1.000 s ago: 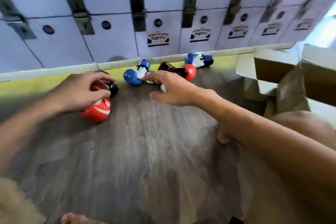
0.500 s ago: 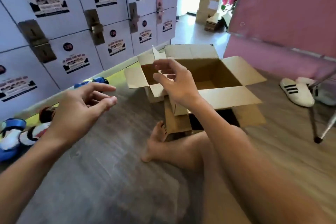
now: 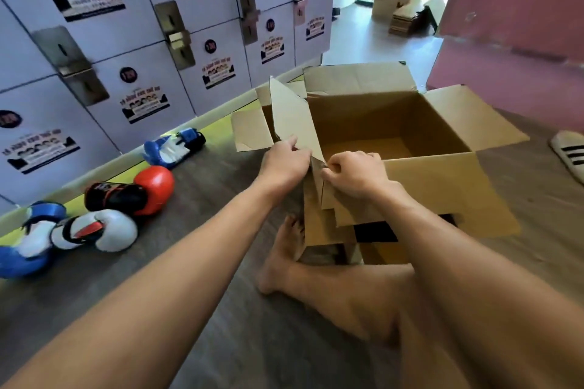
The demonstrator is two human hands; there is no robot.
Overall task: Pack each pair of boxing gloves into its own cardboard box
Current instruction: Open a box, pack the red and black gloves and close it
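Observation:
An open, empty cardboard box (image 3: 392, 123) stands on the floor in front of me. My left hand (image 3: 284, 161) grips its raised left flap (image 3: 292, 118). My right hand (image 3: 355, 174) pinches the box's near left corner, beside the near flap. Boxing gloves lie on the floor at the left: a blue and white glove (image 3: 172, 148) by the lockers, a red and black glove (image 3: 132, 191), a white glove (image 3: 94, 230) with red and black trim, and another blue and white glove (image 3: 25, 246) at the far left.
A second open cardboard box (image 3: 249, 133) stands just behind the first. White lockers (image 3: 158, 50) line the left wall. My bare leg and foot (image 3: 284, 256) lie under the box's near side. A white sandal (image 3: 568, 151) is at right, below a pink wall (image 3: 521, 25).
My hands left the gloves and my view swung right to the box. Both hands, open in the air half a second ago, have closed on the box's left flap and corner.

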